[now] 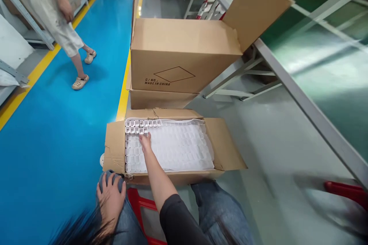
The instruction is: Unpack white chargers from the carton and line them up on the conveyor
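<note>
My right hand (145, 144) reaches into an open cardboard carton (226, 138) on the floor before me. Its thumb and fingers close around a small white square container (141, 131) at the near side of a short row. More such open-topped white containers (136, 123) stand upright in two rows at the carton's far left corner. A translucent white sheet (178, 145) covers most of the layer below, where pale square shapes show through. My left hand (111, 195) lies flat on my left knee, fingers spread and holding nothing.
A taller carton (184, 69) with raised flaps stands just beyond the open one. A glass-topped table (316, 57) runs along the right. Beneath me is a red stool (143, 203). A person (48, 11) walks on the blue aisle (69, 130), beside shelving.
</note>
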`<state>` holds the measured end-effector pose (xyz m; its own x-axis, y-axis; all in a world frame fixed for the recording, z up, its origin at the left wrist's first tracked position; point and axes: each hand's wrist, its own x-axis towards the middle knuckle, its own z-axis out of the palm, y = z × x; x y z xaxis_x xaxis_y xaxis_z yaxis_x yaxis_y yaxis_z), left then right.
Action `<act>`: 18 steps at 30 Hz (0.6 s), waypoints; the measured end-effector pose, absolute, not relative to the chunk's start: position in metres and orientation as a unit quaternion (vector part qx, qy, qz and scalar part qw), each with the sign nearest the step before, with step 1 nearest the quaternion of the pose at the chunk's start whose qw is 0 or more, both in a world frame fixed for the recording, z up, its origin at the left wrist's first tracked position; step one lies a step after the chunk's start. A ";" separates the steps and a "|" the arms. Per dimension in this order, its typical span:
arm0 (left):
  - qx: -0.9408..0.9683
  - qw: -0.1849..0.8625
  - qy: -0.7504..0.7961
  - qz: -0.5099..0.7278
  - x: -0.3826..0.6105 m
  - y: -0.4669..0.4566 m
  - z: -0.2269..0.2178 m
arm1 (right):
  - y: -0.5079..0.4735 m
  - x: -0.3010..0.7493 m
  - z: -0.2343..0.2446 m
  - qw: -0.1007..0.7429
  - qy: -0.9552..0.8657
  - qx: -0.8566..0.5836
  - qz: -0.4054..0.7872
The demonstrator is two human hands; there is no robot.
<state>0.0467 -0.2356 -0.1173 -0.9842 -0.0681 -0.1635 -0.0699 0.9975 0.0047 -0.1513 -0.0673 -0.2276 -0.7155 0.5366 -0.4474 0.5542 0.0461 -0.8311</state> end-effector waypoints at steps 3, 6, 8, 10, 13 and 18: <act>-0.034 0.084 0.996 -0.010 0.045 -0.236 -0.120 | -0.069 -0.158 -0.224 0.037 0.671 0.365 -0.645; -0.033 0.085 0.996 -0.022 0.041 -0.235 -0.121 | -0.057 -0.149 -0.206 0.050 0.635 0.356 -0.684; -0.039 0.084 0.995 -0.030 0.038 -0.234 -0.120 | -0.042 -0.126 -0.184 0.050 0.623 0.339 -0.703; -0.049 0.078 0.995 -0.038 0.034 -0.232 -0.119 | -0.022 -0.088 -0.157 0.050 0.621 0.304 -0.720; -0.054 0.067 0.995 -0.042 0.030 -0.230 -0.109 | 0.021 -0.005 -0.118 0.051 0.633 0.238 -0.735; -0.008 0.051 0.998 -0.047 0.035 -0.211 -0.072 | 0.105 0.161 -0.048 0.028 0.722 0.163 -0.672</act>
<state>0.0353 -0.2106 -0.0724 -0.9946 -0.0214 -0.1018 -0.0116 0.9954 -0.0953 0.1614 0.1050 -0.0484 -0.9456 0.1978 -0.2582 0.2719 0.0450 -0.9613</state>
